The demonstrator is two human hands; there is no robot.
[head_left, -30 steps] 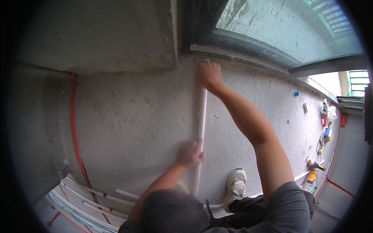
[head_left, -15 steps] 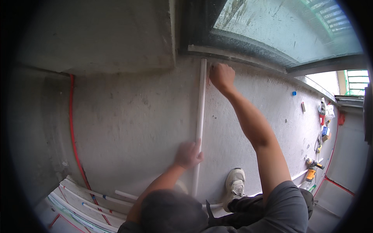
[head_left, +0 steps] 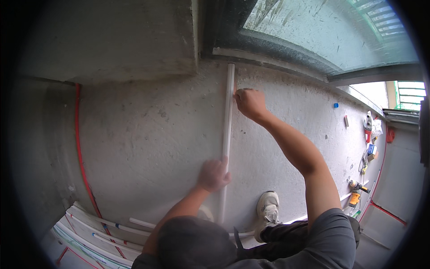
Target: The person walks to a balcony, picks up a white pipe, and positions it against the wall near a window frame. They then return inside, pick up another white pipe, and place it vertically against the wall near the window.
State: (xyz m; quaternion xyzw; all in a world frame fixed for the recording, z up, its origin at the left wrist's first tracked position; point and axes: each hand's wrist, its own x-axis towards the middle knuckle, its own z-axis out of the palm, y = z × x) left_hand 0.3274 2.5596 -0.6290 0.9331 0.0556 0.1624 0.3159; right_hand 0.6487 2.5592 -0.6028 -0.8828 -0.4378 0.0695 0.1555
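A long, straight white plastic pipe (head_left: 229, 119) lies on the grey concrete floor and runs away from me toward the glass panel. My left hand (head_left: 214, 175) is closed around its nearer part, thumb on the right side; motion blurs the fingers a little. Farther along, my right hand (head_left: 251, 102) is a fist low beside the pipe's right edge. Its fingers are pinched together, and whatever they may hold is too small to make out. The pipe's far end shows beyond this hand, while its near end fades out by my feet.
Several white pipes (head_left: 118, 226) lie at the lower left, near a red conduit (head_left: 79, 130). Along the right wall are a yellow power drill (head_left: 354, 198), a blue box (head_left: 371, 150) and a small blue cap (head_left: 336, 105). A framed glass panel (head_left: 309, 36) borders the far side.
My right hand has moved nearer to me along the pipe and closer to its edge. My left hand stays on the pipe, and the whole view has shifted slightly.
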